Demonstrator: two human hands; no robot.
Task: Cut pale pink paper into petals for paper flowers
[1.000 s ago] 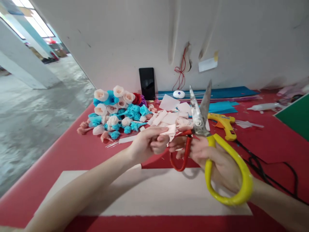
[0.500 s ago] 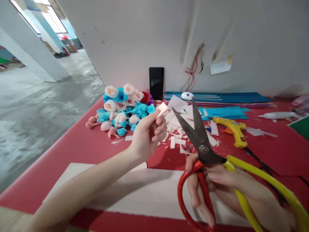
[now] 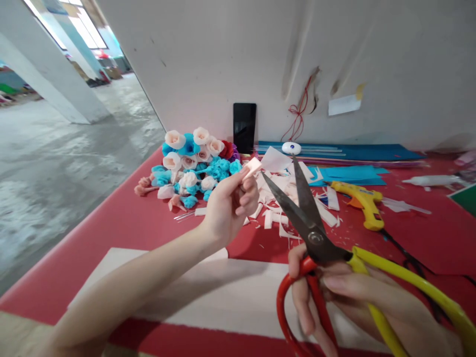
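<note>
Between the thumb and fingers of my left hand is a small folded piece of pale pink paper. My right hand grips a pair of scissors with one red and one yellow handle. Their blades stand apart and point up and left, the tips close to the pink piece but with nothing visible between them. Behind my hands lies a heap of pale pink paper scraps. Below my forearm a large pale sheet lies flat on the red table.
Paper flowers in blue, cream and pink are piled at left. A yellow glue gun with a black cord lies at right near blue paper strips. A black phone leans on the wall, beside a white oval device.
The scissors have turned from upright to pointing up-left and dropped lower right. My left hand has raised the pink piece away from the right hand. The view has shifted slightly.
</note>
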